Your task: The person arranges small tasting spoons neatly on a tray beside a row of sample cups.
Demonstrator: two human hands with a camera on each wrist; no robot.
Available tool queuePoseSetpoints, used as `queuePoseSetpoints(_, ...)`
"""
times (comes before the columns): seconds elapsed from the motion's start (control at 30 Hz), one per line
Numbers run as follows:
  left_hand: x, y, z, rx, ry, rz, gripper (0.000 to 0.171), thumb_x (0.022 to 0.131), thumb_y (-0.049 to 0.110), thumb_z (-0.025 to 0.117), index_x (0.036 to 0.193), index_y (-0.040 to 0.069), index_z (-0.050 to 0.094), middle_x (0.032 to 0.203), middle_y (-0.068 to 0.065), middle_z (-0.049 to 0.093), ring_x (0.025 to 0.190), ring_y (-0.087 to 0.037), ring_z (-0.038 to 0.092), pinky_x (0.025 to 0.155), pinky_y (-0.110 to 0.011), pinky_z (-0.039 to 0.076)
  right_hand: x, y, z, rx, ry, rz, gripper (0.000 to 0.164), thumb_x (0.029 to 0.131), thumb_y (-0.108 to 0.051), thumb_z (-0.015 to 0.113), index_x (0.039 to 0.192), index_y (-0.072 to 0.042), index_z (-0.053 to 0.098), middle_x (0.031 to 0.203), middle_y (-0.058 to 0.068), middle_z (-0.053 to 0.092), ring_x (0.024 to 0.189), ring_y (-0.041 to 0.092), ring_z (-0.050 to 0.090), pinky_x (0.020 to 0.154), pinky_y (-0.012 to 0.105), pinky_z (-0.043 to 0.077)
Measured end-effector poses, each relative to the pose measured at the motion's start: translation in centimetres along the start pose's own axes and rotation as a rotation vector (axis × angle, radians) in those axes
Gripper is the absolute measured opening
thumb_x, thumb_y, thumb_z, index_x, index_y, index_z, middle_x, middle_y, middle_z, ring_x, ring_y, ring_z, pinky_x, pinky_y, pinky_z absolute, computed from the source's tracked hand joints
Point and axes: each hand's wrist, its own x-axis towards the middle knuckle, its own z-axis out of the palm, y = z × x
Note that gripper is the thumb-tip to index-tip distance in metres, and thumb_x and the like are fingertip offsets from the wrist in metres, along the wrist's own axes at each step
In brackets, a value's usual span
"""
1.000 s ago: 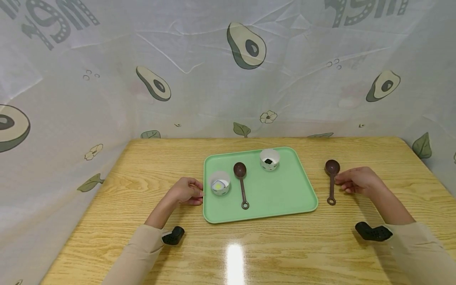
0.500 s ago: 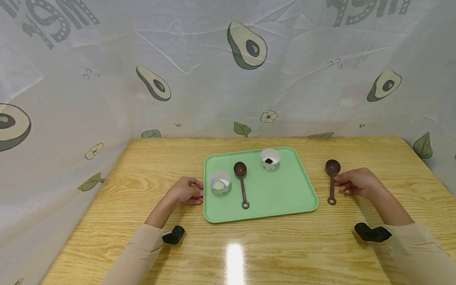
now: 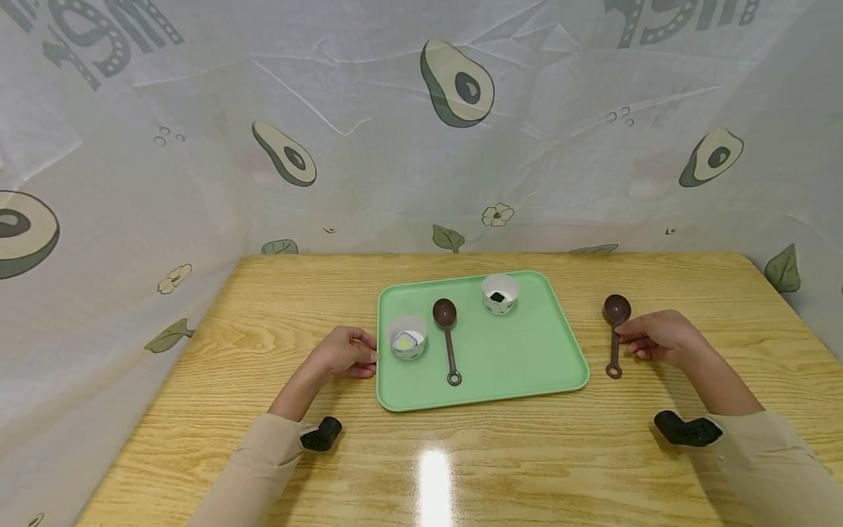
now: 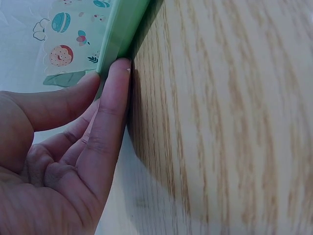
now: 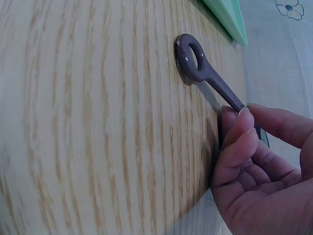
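Note:
My left hand (image 3: 347, 353) pinches the left rim of a light green tray (image 3: 514, 373), thumb on top and a finger under the edge in the left wrist view. To the tray's right, my right hand (image 3: 661, 337) pinches the handle of a brown spoon (image 3: 617, 309) lying on the table. The right wrist view shows the ringed end of that brown spoon (image 5: 217, 81) against the wood. Another brown spoon (image 3: 444, 313) lies on the tray between two small white bowls. The left bowl (image 3: 407, 353) shows a yellow patch inside; the far bowl (image 3: 499, 301) shows a dark one.
A wood-grain table (image 3: 316, 293) runs back to a white curtain (image 3: 369, 197) printed with avocados and leaves. Black wrist devices (image 3: 321, 435) sit at both cuffs. Glare (image 3: 435, 487) shines on the table's front part.
Almost nothing differs: both hands keep their grips, and the tray, bowls and spoons stay in place. Only a very slight shift of the whole head view shows.

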Motion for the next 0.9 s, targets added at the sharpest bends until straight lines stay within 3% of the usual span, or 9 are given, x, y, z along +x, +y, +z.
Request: queuePoseSetpoints(0.9,-0.15,0.15,0.11,0.003,0.014,-0.014,0.022,0.085,-0.010,0.056,0.106,-0.011,0.050,0.076,-0.012,0.059,0.063,-0.017,0.061,0.060,-0.031,0.056,0.07,0.02,0.01,-0.006,-0.037,-0.003,0.014,0.090,-0.005,0.055,0.081,-0.008,0.065,0.071,0.000,0.062,0.059,0.010,0.057,0.054,0.022,0.049)
